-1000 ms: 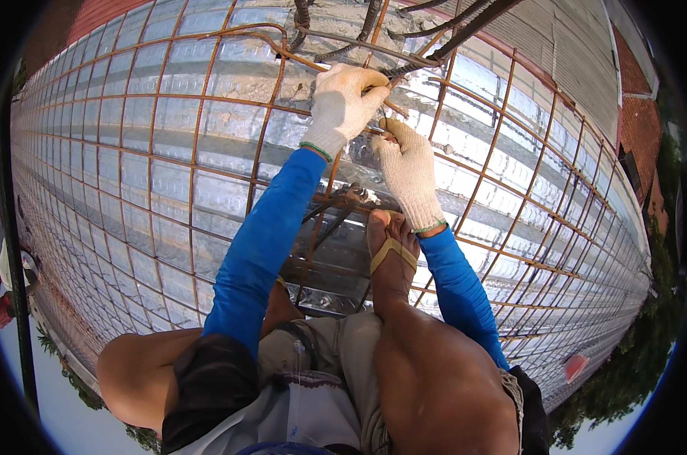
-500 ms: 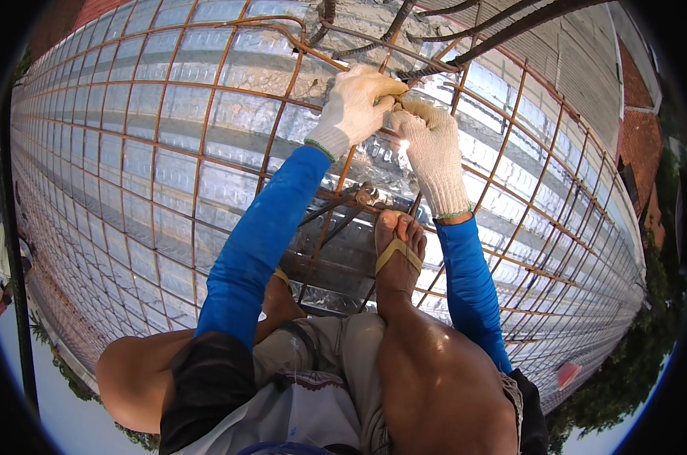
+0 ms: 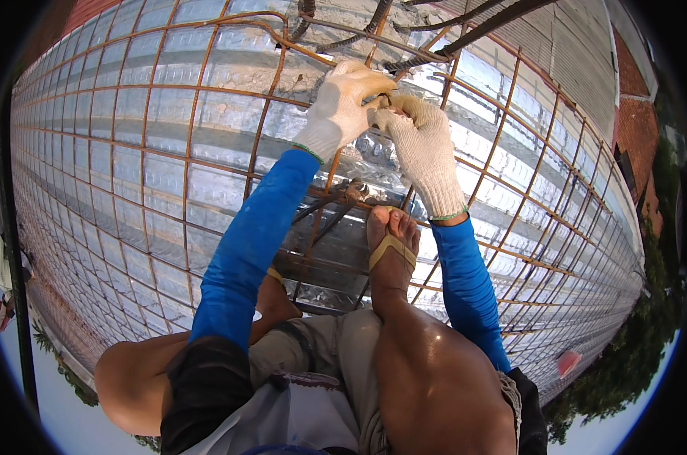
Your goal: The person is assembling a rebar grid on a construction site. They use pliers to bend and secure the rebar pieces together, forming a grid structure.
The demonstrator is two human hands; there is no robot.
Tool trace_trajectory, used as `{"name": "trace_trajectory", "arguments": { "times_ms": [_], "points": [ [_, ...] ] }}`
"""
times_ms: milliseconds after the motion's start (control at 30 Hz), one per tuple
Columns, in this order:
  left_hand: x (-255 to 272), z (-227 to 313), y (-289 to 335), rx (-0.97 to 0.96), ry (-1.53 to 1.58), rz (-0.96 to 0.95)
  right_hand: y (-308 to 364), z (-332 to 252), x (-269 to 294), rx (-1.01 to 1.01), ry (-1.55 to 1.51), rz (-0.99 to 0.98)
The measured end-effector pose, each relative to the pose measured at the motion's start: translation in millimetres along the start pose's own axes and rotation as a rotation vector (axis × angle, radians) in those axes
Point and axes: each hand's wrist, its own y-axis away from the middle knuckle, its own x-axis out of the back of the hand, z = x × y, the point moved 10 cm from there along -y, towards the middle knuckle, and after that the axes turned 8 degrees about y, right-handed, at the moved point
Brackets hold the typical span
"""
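Note:
In a pale knitted work glove, my left hand (image 3: 342, 106) is closed, its fingers bunched against those of my other hand. My right hand (image 3: 421, 136), gloved too, is closed with thumb and fingers pinched together. What they pinch is hidden by the gloves. Both are at a rusty steel bar mesh (image 3: 188, 121), just below thick ribbed rebar (image 3: 476, 34). Below the gloves, a pair of pincers (image 3: 332, 218) lies on the mesh near my sandalled foot (image 3: 393, 246), its dark handles pointing left.
Shiny corrugated metal decking (image 3: 161, 189) lies beneath the mesh. Rough concrete (image 3: 339, 42) and bent rebar ends are at the far side. A grey corrugated sheet roof (image 3: 563, 57) rises at the far right. At the left rim, a dark pole (image 3: 17, 265) stands before another person (image 3: 0, 265).
Both gloved hands have shifted slightly left in the picture, along with the mesh and pincers. They stay together, and my right wrist has turned a little.

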Motion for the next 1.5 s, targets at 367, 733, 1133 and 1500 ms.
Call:
{"name": "trace_trajectory", "arguments": {
  "times_ms": [367, 733, 1133, 1500],
  "points": [
    [-1, -10, -13, 0.122, 0.021, -0.078, -5, 28, 11, -0.004, 0.015, -0.088],
    [-2, 1, -8, 0.032, -0.02, -0.09, -15, -20, 23, 0.272, 0.48, -0.091],
    [-13, -13, -15, 0.158, -0.082, -0.168, -17, -87, 58, 0.771, 0.899, 0.291],
    [-2, -19, -33, 0.149, 0.041, -0.154, -14, -18, 19, 0.432, 0.585, 0.169]
  ]
}}
